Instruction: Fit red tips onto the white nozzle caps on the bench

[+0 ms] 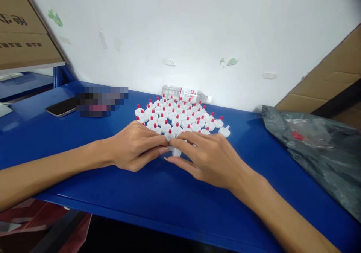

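Observation:
Many small white plastic nozzle caps (176,121), most with a red tip, stand clustered on the blue table. At the near edge of the cluster, another white nozzle cap (176,152) is between my two hands, partly covered by fingers. My left hand (138,146) is closed in a pinch with its fingertips at this cap's left side. The thumb and index finger of my right hand (207,153) grip the same cap from the right. Whether it bears a red tip is hidden. One white cap (224,131) at the cluster's right end shows no red tip.
A clear plastic bottle (184,94) lies behind the caps against the white wall. On the left are a phone (62,106) and a blurred-out item. A grey plastic bag (318,159) with a clear bag of red bits (306,133) lies right, near cardboard (324,70).

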{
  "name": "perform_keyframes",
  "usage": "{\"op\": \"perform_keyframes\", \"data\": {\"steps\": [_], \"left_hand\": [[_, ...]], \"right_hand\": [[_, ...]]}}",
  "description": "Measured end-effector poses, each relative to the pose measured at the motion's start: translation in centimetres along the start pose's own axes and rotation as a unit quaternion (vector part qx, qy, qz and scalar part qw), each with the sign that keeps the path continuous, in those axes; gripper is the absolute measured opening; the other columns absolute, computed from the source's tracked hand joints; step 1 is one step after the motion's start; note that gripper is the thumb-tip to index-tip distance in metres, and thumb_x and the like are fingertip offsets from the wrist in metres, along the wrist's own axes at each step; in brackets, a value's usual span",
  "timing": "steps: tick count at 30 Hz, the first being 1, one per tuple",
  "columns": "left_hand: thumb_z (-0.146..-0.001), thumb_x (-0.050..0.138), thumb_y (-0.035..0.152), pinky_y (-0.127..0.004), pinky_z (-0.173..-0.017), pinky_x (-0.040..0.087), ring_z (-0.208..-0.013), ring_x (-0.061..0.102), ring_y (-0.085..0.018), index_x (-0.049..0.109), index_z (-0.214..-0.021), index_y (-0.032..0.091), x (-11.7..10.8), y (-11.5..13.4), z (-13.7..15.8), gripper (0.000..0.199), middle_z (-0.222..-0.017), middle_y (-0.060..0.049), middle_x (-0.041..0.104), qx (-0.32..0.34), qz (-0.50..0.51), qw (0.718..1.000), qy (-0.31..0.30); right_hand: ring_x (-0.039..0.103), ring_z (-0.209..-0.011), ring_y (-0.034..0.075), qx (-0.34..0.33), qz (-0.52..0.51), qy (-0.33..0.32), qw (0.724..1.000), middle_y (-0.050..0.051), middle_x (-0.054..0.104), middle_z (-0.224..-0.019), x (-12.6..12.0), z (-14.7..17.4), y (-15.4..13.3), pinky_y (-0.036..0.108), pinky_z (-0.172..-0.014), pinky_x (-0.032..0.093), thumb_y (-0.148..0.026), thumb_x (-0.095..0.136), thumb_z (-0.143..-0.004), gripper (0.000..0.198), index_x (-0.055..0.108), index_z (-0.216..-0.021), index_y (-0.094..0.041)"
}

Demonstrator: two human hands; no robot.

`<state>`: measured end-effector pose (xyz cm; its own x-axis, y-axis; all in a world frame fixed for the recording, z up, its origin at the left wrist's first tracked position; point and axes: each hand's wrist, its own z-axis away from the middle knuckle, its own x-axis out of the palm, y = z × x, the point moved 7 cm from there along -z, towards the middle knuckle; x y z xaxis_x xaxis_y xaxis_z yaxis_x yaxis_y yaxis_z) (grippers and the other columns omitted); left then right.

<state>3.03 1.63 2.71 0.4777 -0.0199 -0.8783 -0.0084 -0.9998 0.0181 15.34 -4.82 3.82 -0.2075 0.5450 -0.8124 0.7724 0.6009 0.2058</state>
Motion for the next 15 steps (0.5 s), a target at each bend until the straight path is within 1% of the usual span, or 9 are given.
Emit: {"op": "perform_keyframes", "data": {"steps": [7, 15], "left_hand": [[-0.106, 0.046, 0.021, -0.03, -0.049, 0.032, -0.047, 0.048, -0.014, 0.06, -0.09, 0.017, 0.06, 0.05, 0.04, 0.021, -0.061, 0.003, 0.053, 0.002, 0.0, 1.0, -0.002], [-0.105, 0.047, 0.021, -0.03, -0.049, 0.031, -0.048, 0.048, -0.014, 0.06, -0.093, 0.018, 0.34, -0.15, 0.26, 0.018, -0.061, 0.003, 0.054, 0.0, 0.015, 1.0, 0.0]], "right_hand": [[0.067, -0.074, 0.012, 0.001, -0.005, -0.01, 1.0, 0.002, 0.075, -0.097, 0.12, 0.0, -0.01, 0.031, -0.054, 0.035, -0.042, 0.056, -0.106, 0.029, 0.071, -0.107, -0.018], [0.067, -0.074, 0.012, 0.0, -0.004, -0.009, 1.0, 0.001, 0.075, -0.098, 0.18, 0.0, 0.03, 0.031, -0.054, 0.036, -0.042, 0.056, -0.105, 0.029, 0.071, -0.107, -0.018]]}}
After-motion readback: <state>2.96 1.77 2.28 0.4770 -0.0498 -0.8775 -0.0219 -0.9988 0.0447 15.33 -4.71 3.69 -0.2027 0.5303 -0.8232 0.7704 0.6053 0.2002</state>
